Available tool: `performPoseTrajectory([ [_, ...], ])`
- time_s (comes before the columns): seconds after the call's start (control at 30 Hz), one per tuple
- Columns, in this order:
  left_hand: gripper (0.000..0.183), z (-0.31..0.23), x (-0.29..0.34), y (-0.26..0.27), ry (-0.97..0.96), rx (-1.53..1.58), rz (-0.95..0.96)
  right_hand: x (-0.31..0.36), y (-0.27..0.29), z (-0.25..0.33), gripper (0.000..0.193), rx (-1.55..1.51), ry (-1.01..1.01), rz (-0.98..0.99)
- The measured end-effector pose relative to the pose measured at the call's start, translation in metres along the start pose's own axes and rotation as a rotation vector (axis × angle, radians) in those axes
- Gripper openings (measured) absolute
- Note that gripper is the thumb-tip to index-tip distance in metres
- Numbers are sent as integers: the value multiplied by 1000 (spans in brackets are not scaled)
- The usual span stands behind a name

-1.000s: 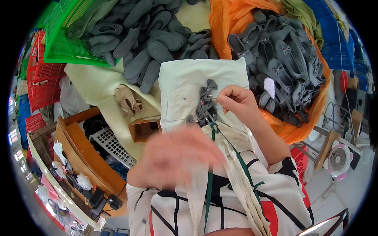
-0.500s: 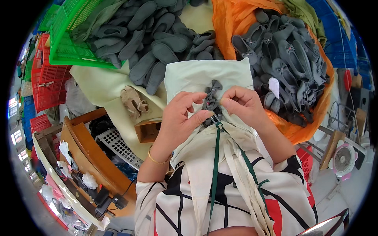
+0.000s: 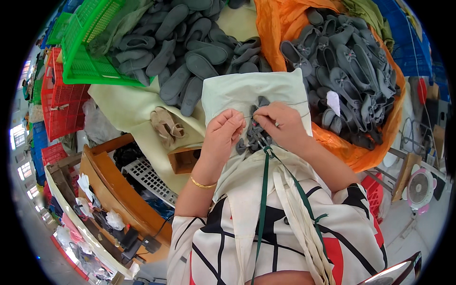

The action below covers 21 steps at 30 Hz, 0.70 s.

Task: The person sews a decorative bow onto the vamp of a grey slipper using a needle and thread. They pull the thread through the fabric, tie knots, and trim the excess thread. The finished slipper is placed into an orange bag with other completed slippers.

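A cluttered workshop spreads below: plastic crates, fabric sheets and heaps of grey shoe parts around a pale cloth-covered lap.

On the pale green cloth [image 3: 247, 92] draped over the person's lap lies a small grey shoe piece [image 3: 254, 137], held between both hands at the middle of the view. The left hand [image 3: 222, 135] has its fingers bent together, pinching the piece's left side. The right hand [image 3: 278, 126] is closed in a pinch on something thin at the piece's top, seemingly a needle or thread; it is too small to tell. A green ribbon [image 3: 262, 204] hangs from under the hands down over the patterned apron.

Beyond lie a pile of grey soles [image 3: 190, 57] beside a green crate [image 3: 90, 52], and a heap of grey bowed slippers [image 3: 346, 71] on orange cloth [image 3: 365, 152]. A beige sandal [image 3: 166, 126] sits to the left.

The fingertips sit very close together, so a slip could likely prick the left fingers, or the small piece could drop into the folds.
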<state>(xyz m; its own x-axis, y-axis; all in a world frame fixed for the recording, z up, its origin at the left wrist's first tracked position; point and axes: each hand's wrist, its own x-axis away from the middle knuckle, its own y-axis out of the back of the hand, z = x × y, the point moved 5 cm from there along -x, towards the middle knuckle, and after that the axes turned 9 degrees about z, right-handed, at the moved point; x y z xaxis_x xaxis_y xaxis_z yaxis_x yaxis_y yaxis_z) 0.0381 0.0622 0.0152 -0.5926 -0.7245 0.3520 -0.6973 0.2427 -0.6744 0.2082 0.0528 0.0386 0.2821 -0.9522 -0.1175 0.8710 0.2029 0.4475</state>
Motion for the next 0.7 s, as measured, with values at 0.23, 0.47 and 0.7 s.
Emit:
performPoseTrajectory([
  [0.23, 16, 10, -5, 5, -402, -589, -356, 10, -31, 13, 8, 69, 27, 90],
  [0.47, 16, 31, -3, 24, 42, -399, -17, 1, -6, -7, 6, -63, -90, 88],
  [0.7, 8, 28, 3, 9, 126, -28, -22, -1, -12, -9, 6, -310, -229, 133],
])
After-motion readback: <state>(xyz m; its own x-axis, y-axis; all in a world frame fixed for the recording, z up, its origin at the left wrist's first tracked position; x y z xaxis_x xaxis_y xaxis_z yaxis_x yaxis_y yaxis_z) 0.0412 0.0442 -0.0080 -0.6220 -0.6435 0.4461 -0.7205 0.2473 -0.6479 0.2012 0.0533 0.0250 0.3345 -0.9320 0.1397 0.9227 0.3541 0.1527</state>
